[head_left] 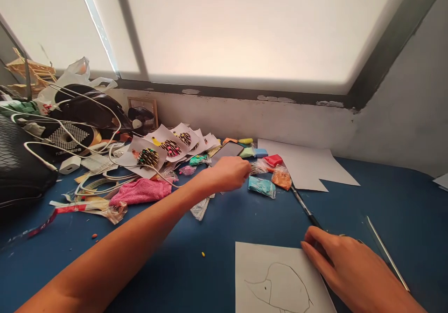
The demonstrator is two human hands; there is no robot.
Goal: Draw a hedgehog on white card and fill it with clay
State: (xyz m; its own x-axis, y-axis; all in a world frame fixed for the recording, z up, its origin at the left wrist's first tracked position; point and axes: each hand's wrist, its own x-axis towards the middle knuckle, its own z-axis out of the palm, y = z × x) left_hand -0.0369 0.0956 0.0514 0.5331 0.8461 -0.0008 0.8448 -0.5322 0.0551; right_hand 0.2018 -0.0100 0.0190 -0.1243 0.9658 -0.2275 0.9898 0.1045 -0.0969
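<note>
My left hand [231, 173] is stretched forward over the table with its fingers curled closed. Whatever they hold, if anything, is hidden. Just beyond them lies a clear packet of thin dark-and-light pieces [258, 167]. Around it are a blue clay packet [262, 187], an orange clay packet [281, 177] and a red packet [273, 160]. My right hand [345, 261] rests at the front right, thumb and index finger together at the corner of a white sheet of paper [252, 261]. On this sheet is a pencil outline of a rounded animal with a pointed snout. A black pen [304, 203] runs partly under the right hand.
Several paper cards with decorated animals [170, 147] stand at the back left, beside a pink cloth [142, 191], cables and bags. A dark phone-like slab [227, 152] lies behind the left hand. White sheets [304, 161] lie at the back right; a clear rod [387, 252] lies far right.
</note>
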